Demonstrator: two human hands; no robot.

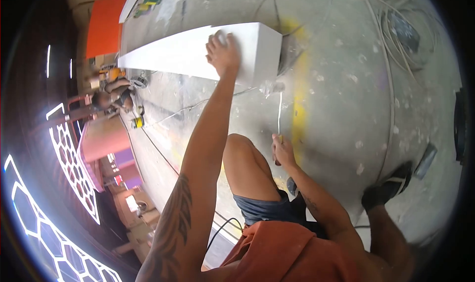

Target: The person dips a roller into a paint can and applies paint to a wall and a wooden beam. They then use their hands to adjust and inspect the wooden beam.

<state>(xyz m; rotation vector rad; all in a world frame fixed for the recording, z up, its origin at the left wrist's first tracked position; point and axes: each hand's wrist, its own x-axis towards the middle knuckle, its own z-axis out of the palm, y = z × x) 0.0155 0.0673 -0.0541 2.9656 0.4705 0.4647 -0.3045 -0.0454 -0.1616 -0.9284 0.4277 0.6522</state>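
Your left hand (222,54) is laid on the long white beam (173,54) at 12 o'clock, its fingers a little apart on the surface, near the beam's wider end. The beam lies over the concrete floor (346,109) and narrows away toward 10 o'clock. Your right hand (283,151), between 3 and 4 o'clock from the middle of your view, is clamped around the handle of a paint roller (280,111). Its pale rod runs up toward 12 o'clock, to a head just beside the beam's end; that head is blurred, so you can't fairly say whether it touches the beam. A worn yellow stripe (300,116) marks the floor beyond the rod at 2 o'clock, and a coil of cable (398,52) lies farther out on that same bearing. Between 3 and 4 o'clock you have your dark shoe (391,188) on the floor, with a grey block (425,161) just beside it. Another person (118,95) is low to the floor between 9 and 10 o'clock, near a yellow tin (137,122). An orange panel (105,27) stands at 10 o'clock.
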